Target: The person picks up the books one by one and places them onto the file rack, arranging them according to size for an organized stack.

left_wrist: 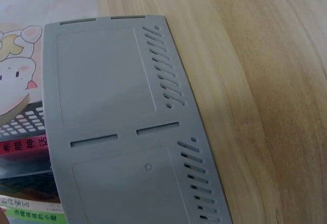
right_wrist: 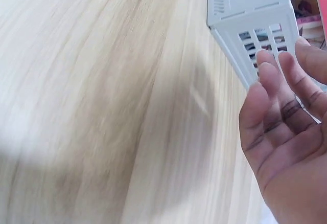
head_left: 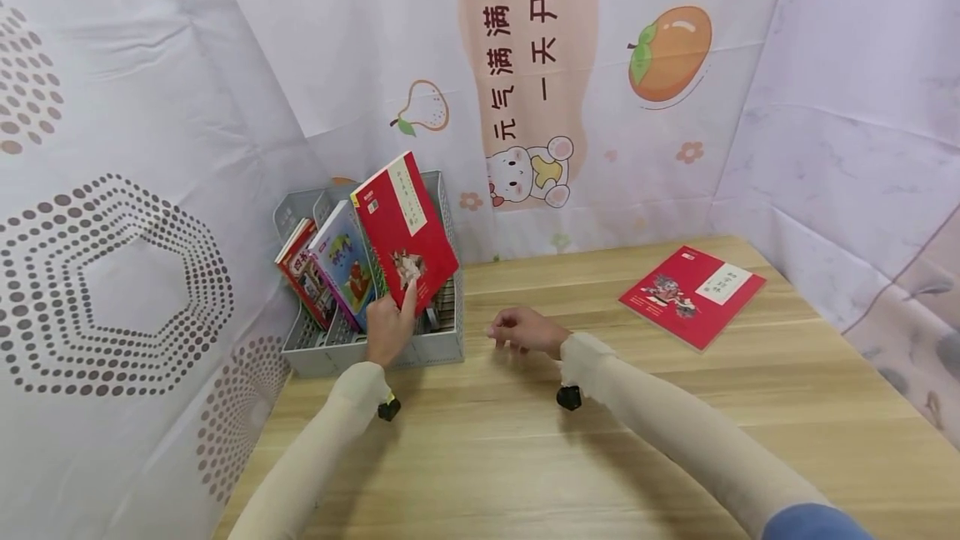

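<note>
My left hand grips a red book by its lower part, with the index finger stretched along the cover. The book tilts above the grey plastic book rack, where other books stand. In the left wrist view, the rack's slotted front fills the middle, and the left hand is nearly out of sight. Just right of the rack, my right hand hovers over the table with loosely bent fingers and holds nothing. The right wrist view shows its palm and fingers beside the rack's perforated side.
Leaning in the rack's left compartments are a purple-edged picture book and a red-spined book. Another red book lies flat at the wooden table's back right. Printed cloth hangs behind and along both sides.
</note>
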A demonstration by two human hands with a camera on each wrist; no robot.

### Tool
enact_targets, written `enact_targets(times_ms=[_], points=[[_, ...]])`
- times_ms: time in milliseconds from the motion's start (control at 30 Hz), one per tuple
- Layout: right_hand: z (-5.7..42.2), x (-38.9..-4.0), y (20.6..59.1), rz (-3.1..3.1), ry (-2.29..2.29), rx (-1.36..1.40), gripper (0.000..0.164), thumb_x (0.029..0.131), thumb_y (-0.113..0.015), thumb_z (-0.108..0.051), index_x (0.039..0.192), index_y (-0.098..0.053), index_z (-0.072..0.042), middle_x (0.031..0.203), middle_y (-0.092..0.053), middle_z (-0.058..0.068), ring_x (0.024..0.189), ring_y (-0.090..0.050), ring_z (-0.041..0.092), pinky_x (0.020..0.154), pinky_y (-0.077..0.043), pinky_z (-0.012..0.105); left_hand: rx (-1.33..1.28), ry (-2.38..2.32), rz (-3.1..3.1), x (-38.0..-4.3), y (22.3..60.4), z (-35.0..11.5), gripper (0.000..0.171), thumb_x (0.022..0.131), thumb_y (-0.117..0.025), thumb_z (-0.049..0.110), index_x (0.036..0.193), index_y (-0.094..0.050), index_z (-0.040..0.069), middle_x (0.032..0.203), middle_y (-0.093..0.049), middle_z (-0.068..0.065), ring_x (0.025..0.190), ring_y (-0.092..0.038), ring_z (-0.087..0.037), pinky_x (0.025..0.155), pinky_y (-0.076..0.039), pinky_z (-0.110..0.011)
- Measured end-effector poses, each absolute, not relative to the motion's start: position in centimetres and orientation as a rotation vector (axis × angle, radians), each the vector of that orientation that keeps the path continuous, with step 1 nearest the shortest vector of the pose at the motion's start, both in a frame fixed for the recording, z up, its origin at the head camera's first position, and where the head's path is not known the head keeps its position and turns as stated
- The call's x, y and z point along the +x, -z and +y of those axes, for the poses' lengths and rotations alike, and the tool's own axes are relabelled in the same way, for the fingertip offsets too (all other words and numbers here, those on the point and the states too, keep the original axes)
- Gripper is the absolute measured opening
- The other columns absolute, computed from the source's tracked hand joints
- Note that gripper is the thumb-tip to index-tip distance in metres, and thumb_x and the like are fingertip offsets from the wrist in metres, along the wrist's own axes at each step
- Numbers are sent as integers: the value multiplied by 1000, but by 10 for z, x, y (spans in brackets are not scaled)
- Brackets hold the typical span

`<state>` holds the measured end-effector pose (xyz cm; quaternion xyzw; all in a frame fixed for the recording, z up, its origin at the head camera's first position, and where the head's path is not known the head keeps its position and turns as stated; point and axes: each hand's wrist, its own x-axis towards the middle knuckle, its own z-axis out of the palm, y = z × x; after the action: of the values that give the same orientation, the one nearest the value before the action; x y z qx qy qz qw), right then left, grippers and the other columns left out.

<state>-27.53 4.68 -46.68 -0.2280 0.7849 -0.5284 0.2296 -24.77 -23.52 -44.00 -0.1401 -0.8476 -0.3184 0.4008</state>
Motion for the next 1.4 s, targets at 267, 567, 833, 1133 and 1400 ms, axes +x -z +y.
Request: enact_targets(times_ms=[267, 567, 833, 1133, 1400], points=[[31, -268, 461, 2171, 1427, -673, 20, 106, -60, -22, 101, -68, -5, 97, -70, 21, 57, -45, 17, 56, -43, 35, -292, 781, -2128, -246, 438, -246, 34, 104, -63, 20, 79, -67, -3, 53, -57, -8, 40, -45, -14, 39, -37, -32], [9, -261, 464, 2203, 1398, -723, 37, 110, -52, -32, 110, -71, -1, 96, -71, 20, 53, -47, 14, 56, -43, 39, -263, 744, -2181, -251, 449, -243, 34, 104, -62, 22, 79, -65, 0, 54, -58, -7, 41, -44, -15, 40, -38, -34], [-14, -258, 460, 2258, 1348, -720, 46, 111, -47, -36, 101, -70, 3, 87, -71, 18, 49, -46, 13, 50, -45, 36, -179, 745, -2263, -259, 453, -232, 54, 107, -56, 27, 58, -44, 11, 46, -38, 1, 39, -35, -15, 40, -30, -32], [-22, -256, 456, 2250, 1316, -605, 46, 111, -47, -35, 102, -70, 4, 84, -71, 17, 53, -48, 16, 49, -42, 33, 10, 805, -2452, -267, 449, -223, 50, 109, -52, 35, 65, -48, 11, 49, -42, -3, 41, -39, -20, 43, -30, -33], [-25, -263, 449, 2226, 1354, -529, 40, 109, -49, -28, 104, -70, 6, 86, -71, 20, 53, -48, 18, 49, -42, 31, 118, 809, -2669, -274, 436, -222, 46, 106, -58, 39, 75, -65, 6, 58, -56, -5, 51, -49, -17, 44, -36, -28]])
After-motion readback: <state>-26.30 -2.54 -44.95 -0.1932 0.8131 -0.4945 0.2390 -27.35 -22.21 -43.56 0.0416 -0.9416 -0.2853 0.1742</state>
